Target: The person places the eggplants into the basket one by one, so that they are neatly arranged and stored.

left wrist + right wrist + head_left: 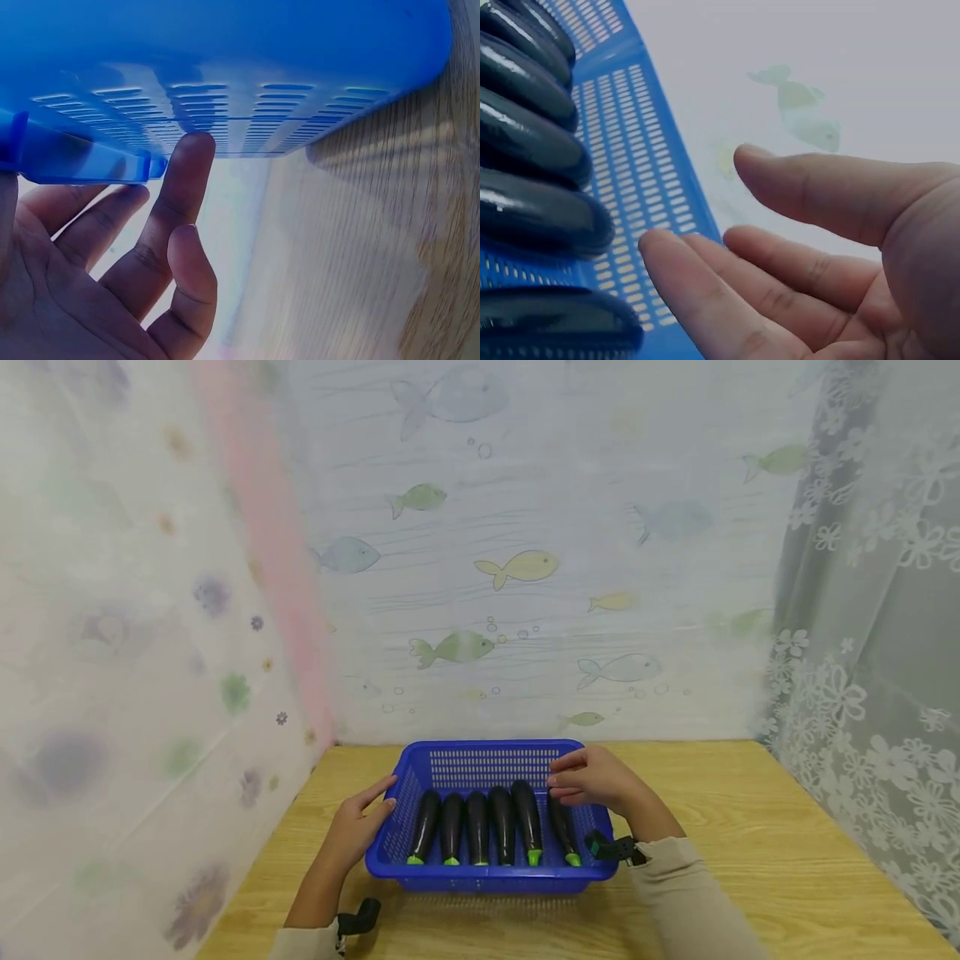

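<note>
Several glossy dark eggplants with green stem ends lie side by side in a blue plastic basket. A wider gap sets the rightmost eggplant apart from the row. At the basket's left rim is my left hand, its thumb and index finger on the rim and the other fingers below it, beside the slotted wall. Over the far end of the rightmost eggplant hovers my right hand. In the right wrist view its fingers and thumb are apart with nothing between them.
The basket stands on a wood-grain table. Behind it hangs a pale sheet printed with fish. A flowered sheet is on the left, a lace curtain on the right. Each wrist carries a small black camera.
</note>
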`<state>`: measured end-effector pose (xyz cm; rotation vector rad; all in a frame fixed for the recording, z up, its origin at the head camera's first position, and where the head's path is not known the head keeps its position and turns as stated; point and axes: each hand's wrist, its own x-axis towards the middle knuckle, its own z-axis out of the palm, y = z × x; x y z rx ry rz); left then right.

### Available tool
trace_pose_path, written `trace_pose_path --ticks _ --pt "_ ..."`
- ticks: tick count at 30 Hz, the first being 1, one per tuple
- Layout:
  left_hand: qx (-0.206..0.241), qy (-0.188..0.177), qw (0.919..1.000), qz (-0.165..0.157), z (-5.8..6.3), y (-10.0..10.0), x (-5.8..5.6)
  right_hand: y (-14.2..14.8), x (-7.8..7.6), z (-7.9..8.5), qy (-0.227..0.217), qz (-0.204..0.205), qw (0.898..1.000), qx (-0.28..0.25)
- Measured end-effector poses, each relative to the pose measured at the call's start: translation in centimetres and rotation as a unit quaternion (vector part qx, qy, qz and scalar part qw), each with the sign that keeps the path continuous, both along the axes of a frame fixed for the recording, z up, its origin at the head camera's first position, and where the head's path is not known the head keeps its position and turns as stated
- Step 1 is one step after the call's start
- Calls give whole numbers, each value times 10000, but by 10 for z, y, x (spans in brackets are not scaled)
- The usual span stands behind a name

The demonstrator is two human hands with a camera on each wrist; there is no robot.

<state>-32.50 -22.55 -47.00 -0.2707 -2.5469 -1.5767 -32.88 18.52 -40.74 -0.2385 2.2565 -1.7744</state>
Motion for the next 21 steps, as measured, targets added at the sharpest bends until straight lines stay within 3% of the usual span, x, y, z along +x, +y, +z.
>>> trace_pose_path --ticks 7,13,21 --pt "-27 -64 10000 62 3 0 -1 24 13 6 326 138 9993 -97" --pt "-141 -24 9999 60 6 -1 -1 51 24 13 607 -205 9974 339" --pt "-139 -3 9999 58 6 1 -5 106 44 16 894 -852 9868 1048"
